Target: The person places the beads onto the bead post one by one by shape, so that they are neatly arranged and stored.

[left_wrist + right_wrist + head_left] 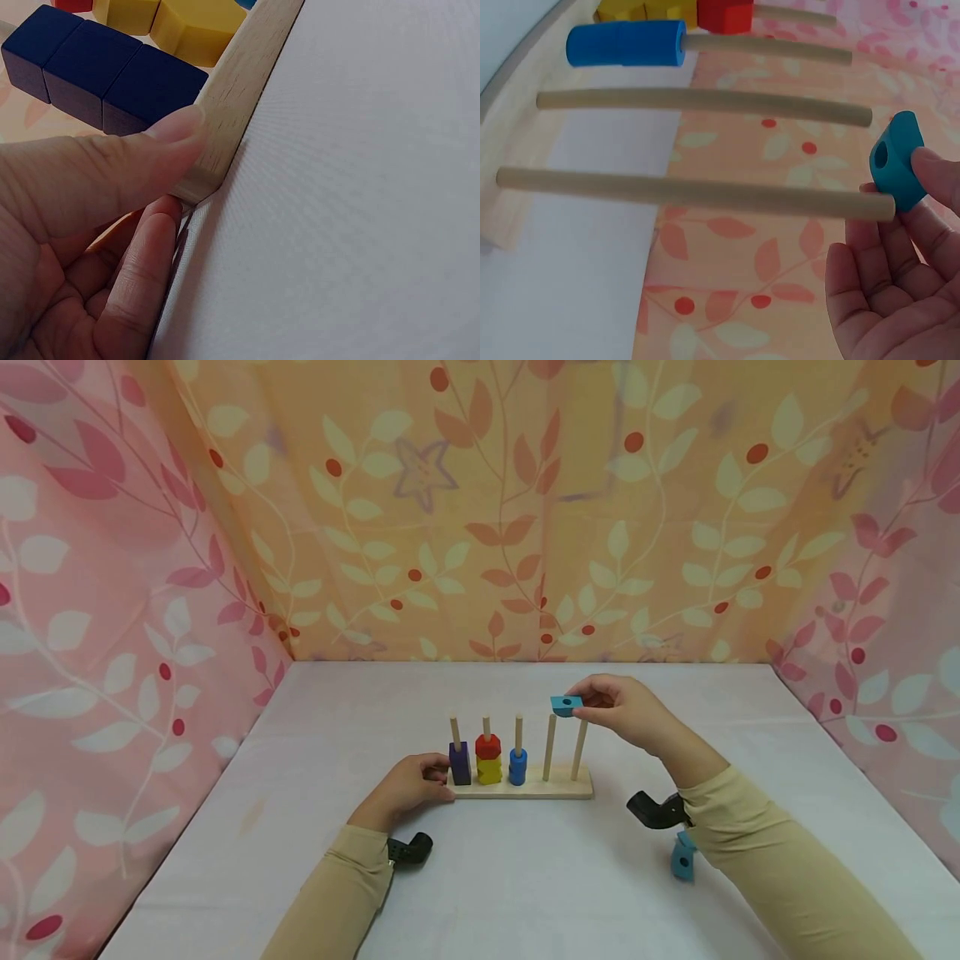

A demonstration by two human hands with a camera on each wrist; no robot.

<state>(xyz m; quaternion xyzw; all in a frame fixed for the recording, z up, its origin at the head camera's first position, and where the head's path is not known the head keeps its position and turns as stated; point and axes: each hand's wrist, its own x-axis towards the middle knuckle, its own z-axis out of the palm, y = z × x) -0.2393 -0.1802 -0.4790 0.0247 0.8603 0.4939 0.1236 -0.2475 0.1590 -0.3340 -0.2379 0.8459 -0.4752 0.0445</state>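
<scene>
A wooden stacking-peg board (525, 792) stands on the table, its pegs upright. My left hand (408, 787) grips the board's left end, thumb (180, 124) on the wood and fingers curled against its edge. Dark purple square blocks (460, 764) fill the leftmost peg's lower part. Beside them are yellow blocks (489, 770) topped with red (487, 746), then blue round blocks (517, 768). With thumb and fingertips, my right hand (626, 710) pinches a teal half-round block (901, 161) with a hole, held near the tips of the two bare right-hand pegs (705, 191).
More teal blocks (682, 860) lie on the table at the right, partly hidden by the right sleeve. Black wrist cameras (656, 810) are strapped to both forearms. Patterned cloth (480, 527) hangs behind and on both sides of the white table.
</scene>
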